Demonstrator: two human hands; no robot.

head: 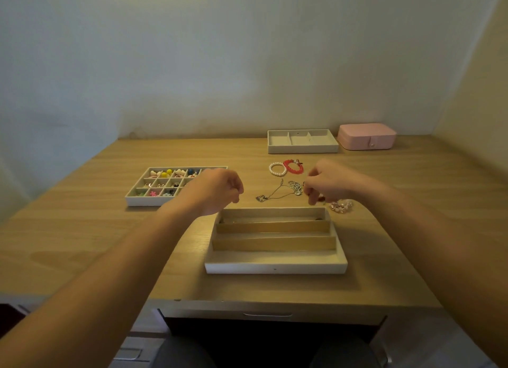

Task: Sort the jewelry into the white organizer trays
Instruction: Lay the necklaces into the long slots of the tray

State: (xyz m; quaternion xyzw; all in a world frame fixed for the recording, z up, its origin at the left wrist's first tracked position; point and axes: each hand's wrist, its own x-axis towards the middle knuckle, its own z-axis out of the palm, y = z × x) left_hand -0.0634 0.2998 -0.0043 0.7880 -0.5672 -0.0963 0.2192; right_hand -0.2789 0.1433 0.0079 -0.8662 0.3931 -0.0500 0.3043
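Head view: left hand (217,191) and right hand (327,186) hover over the far edge of the slotted tray (275,267), fingers curled; whether either grip holds anything cannot be told. Three white trays sit on the surface (82,244): this one, a gridded tray (143,201) partly hidden by the left hand, a far tray (302,149). Two bracelets (277,169), one necklace (295,187) and a half-hidden beaded piece (342,205) lie loose between.

Both bare forearms outstretched, left hand (217,191) and right hand (325,185) apart, fingers curled downward.
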